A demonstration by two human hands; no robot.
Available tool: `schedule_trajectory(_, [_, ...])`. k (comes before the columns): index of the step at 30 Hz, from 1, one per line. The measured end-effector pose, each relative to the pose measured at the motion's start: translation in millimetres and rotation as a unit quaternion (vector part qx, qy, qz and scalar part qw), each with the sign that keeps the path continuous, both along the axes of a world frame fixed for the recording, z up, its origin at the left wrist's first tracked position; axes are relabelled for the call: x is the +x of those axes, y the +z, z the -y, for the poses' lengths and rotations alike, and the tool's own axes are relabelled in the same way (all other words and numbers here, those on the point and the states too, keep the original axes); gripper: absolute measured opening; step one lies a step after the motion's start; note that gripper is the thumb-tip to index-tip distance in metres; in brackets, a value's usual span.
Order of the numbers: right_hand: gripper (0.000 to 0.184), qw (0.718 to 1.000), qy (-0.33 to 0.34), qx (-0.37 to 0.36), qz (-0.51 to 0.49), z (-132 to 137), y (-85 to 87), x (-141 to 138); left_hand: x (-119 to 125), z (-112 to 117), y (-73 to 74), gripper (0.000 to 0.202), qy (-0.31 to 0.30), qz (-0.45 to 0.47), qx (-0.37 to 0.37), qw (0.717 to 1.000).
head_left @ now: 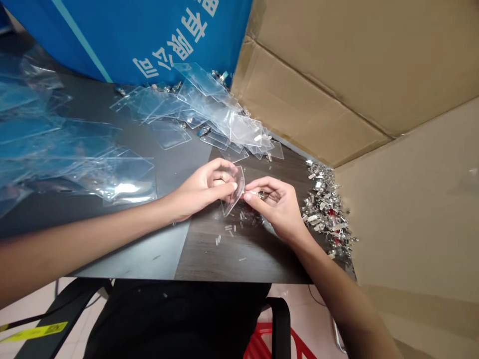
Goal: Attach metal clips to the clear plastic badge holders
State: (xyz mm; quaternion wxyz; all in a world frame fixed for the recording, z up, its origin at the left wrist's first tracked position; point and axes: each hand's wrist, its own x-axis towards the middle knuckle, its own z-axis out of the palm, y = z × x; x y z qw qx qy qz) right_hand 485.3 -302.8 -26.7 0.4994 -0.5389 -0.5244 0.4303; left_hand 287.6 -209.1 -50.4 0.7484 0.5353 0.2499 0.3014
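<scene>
My left hand [204, 192] pinches a clear plastic badge sleeve [235, 195] by its upper edge, holding it tilted above the dark table [239, 254]. My right hand [279, 204] is closed on a small metal clip [258, 193], which touches the sleeve's edge. Both hands meet near the middle of the table. A few tiny clear plastic bits [228, 232] lie on the tabletop just below the hands.
A heap of metal clips [325, 209] lies at the right, against a large cardboard box [374, 99]. Clear sleeves are piled behind the hands [209, 114] and stacked at the left [56, 149]. A blue box [130, 35] stands at the back.
</scene>
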Motion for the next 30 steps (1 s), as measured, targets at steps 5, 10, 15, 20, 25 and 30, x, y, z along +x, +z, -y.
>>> schedule_trajectory(5, [0.032, 1.0, 0.004, -0.006, -0.005, 0.1, 1.3, -0.9, -0.6, 0.3, 0.1, 0.041, 0.03, -0.022, 0.103, 0.994])
schedule_trajectory(10, [0.036, 0.999, 0.019, -0.042, -0.018, -3.6, -3.8, -1.4, 0.1, 1.1, 1.3, 0.041, 0.044, -0.024, 0.134, 0.99])
schedule_trajectory(15, [0.036, 0.995, 0.073, -0.054, -0.029, -3.4, -1.8, 0.4, 0.1, -0.1, -1.8, 0.042, 0.053, -0.036, 0.137, 0.988])
schedule_trajectory(20, [0.022, 0.993, 0.109, -0.03, -0.02, 0.7, 7.7, 3.6, -1.8, -2.7, -2.4, 0.044, 0.058, -0.012, 0.09, 0.994])
schedule_trajectory(25, [0.019, 0.991, 0.124, -0.018, -0.035, -1.1, 4.5, 4.5, -3.9, -3.9, 1.8, 0.05, 0.029, 0.05, -0.018, 0.998])
schedule_trajectory(30, [0.021, 0.988, 0.119, -0.033, -0.09, -3.2, -2.8, 4.3, -6.1, -4.8, 1.3, 0.054, 0.006, 0.087, -0.036, 0.996])
